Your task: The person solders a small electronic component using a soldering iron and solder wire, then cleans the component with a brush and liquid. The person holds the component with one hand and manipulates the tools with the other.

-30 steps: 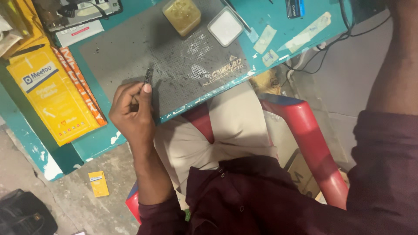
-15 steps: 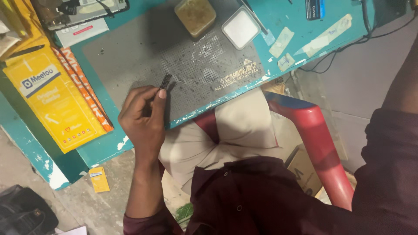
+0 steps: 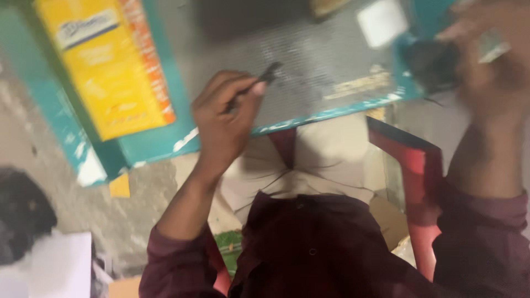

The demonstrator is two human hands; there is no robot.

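The left hand (image 3: pixel 223 118) is pinched shut around one thin dark tool (image 3: pixel 259 81), whose tip sticks out past the fingers over the near edge of the grey mat (image 3: pixel 326 60). That single mat lies flat on the teal worktop (image 3: pixel 149 146), reaching almost to its near edge. The right hand (image 3: pixel 491 60) is up near the worktop's right corner, curled about a dark rounded object (image 3: pixel 433 63); the blur there is heavy, so I cannot tell how firmly it grips or what the thing is. One small white square container (image 3: pixel 382 21) sits at the far side of the mat, and nothing of its contents can be made out. One yellow packet (image 3: pixel 107 63) with an orange strip lies flat towards the worktop's left edge. Below the near edge shows the person's red chair (image 3: pixel 417 176), and one small yellow scrap (image 3: pixel 120 186) lies on the floor (image 3: pixel 83 212).
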